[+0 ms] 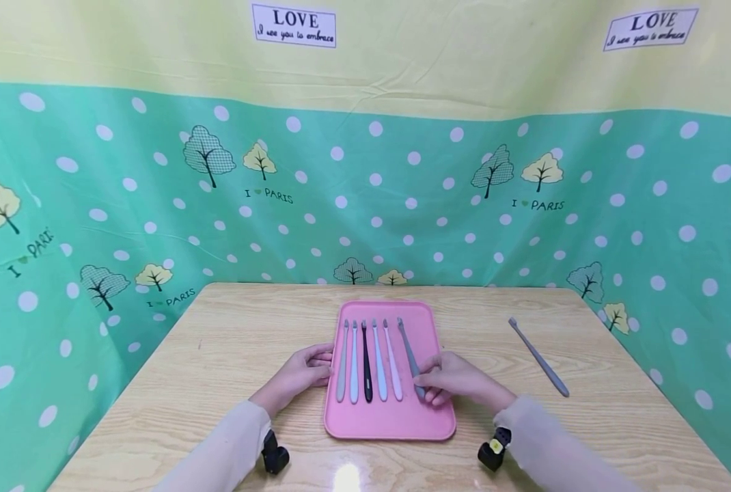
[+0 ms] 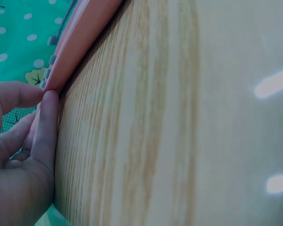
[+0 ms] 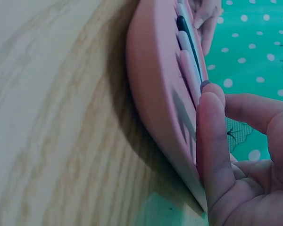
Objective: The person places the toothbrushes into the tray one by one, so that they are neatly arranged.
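A pink tray (image 1: 390, 424) lies on the table with several toothbrushes side by side on it, heads toward the far end. From the left come a grey (image 1: 341, 372), a light blue (image 1: 354, 372), a black (image 1: 367, 369), another light blue (image 1: 380, 372) and a pink toothbrush (image 1: 394, 372). At the row's right end, my right hand (image 1: 451, 377) pinches the handle of a grey toothbrush (image 1: 406, 345), which lies slanted over the tray. My left hand (image 1: 304, 372) holds the tray's left rim between thumb and finger, close up in the left wrist view.
A second grey toothbrush (image 1: 539, 358) lies at a slant on the wooden table (image 1: 267, 321), to the right of the tray. Behind the table hangs a green and yellow cloth (image 1: 378, 157) with dots and trees.
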Tool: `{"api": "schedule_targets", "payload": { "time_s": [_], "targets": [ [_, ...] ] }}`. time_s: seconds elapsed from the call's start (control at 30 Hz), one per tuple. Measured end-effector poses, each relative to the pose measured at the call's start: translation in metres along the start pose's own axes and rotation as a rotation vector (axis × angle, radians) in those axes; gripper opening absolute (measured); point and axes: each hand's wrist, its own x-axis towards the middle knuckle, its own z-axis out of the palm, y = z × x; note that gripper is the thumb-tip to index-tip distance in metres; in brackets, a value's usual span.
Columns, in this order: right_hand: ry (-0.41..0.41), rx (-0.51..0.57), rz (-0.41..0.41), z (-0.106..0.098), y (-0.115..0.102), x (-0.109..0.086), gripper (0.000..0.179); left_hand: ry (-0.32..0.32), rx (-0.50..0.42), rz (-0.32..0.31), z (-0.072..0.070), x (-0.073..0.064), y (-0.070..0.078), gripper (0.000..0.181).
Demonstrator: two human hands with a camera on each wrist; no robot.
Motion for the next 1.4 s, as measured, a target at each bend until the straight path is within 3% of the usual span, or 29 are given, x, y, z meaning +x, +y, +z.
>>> {"api": "schedule_targets", "payload": {
  "time_s": [0.5, 1.4],
  "targets": [
    [0.037, -0.05, -0.008, 0.014, -0.003, 0.006, 0.028, 0.014, 0.012, -0.004, 0.0, 0.001, 0.0, 0.061],
    [0.046, -0.066, -0.036, 0.014, -0.001, 0.006, 0.045, 0.013, -0.014, -0.021, 0.0, 0.003, -0.003, 0.062]
  ]
}}
